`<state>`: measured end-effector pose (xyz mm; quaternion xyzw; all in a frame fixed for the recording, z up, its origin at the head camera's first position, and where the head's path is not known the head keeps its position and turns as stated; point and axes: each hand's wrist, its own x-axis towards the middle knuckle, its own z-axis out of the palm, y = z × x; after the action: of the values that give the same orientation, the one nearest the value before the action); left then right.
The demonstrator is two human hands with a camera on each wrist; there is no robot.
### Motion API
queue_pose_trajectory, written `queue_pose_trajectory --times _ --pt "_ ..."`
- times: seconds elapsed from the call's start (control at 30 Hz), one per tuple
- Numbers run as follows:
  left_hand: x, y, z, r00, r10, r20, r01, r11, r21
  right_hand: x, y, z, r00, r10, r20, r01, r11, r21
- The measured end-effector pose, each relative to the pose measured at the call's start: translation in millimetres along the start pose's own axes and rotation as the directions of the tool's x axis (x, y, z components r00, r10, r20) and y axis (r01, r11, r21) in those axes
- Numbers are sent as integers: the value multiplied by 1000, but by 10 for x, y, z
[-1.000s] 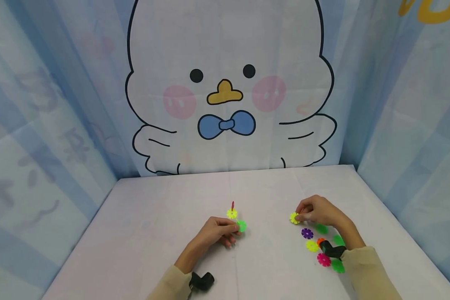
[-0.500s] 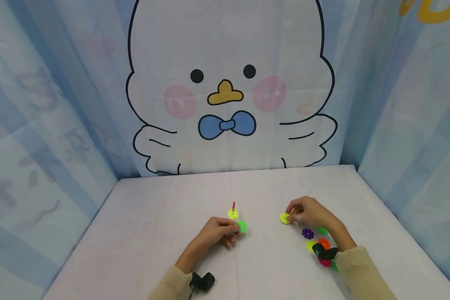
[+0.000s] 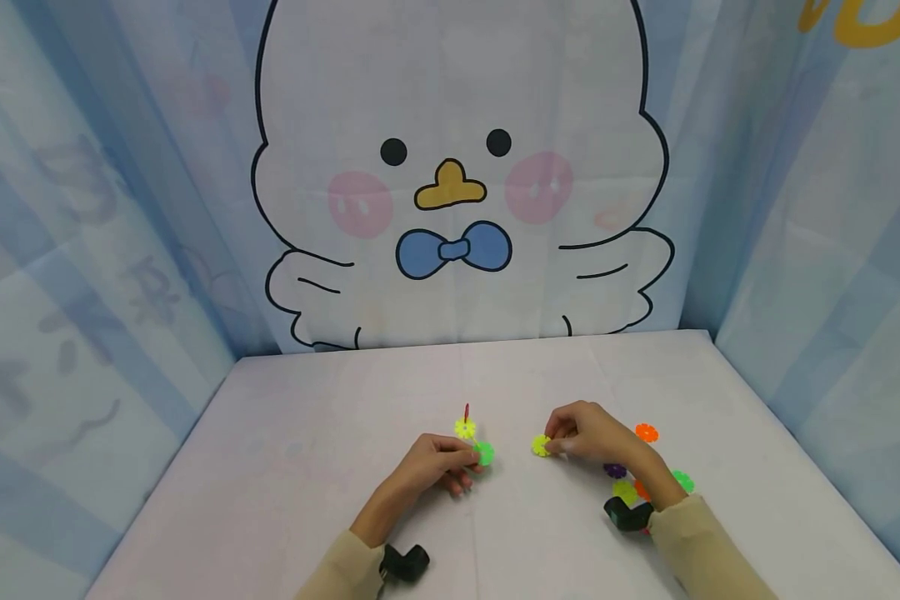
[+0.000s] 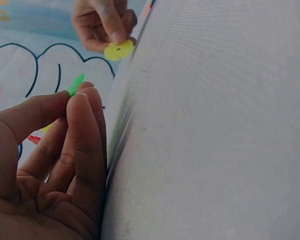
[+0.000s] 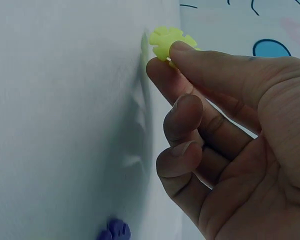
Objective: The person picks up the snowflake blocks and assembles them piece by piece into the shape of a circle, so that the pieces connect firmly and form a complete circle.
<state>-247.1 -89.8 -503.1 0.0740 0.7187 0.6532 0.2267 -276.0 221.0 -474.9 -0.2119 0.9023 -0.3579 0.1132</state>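
Note:
My left hand (image 3: 433, 465) pinches a green notched flower-shaped disc (image 3: 484, 453) between thumb and fingertips. Just beyond it is a yellow notched disc (image 3: 465, 428), with a red disc (image 3: 467, 412) standing edge-on at its far side. These look like one linked chain, though the joint between green and yellow is hard to make out. To the right, my right hand (image 3: 588, 433) holds another yellow notched disc (image 3: 541, 446) by its edge, thumb against finger, as the right wrist view also shows for the yellow disc (image 5: 165, 41). A gap separates the two hands' discs.
Loose discs lie around my right forearm: orange (image 3: 647, 432), purple (image 3: 615, 471), yellow (image 3: 624, 492), green (image 3: 683, 481) and others partly covered by the arm and its black wrist camera (image 3: 628, 514). A curtain (image 3: 450, 308) with a cartoon bird hangs behind the white table (image 3: 330, 400).
My right hand has travelled left with its yellow disc, closer to the left hand, uncovering an orange disc behind it. The left hand and its green disc stay nearly still.

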Motion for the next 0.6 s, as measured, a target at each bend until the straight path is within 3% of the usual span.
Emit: queue_pose_trajectory --times 0.6 --pt "1 19 -11 1000 -5 -9 5 1000 20 68 -251 239 991 -135 -24 136 990 26"
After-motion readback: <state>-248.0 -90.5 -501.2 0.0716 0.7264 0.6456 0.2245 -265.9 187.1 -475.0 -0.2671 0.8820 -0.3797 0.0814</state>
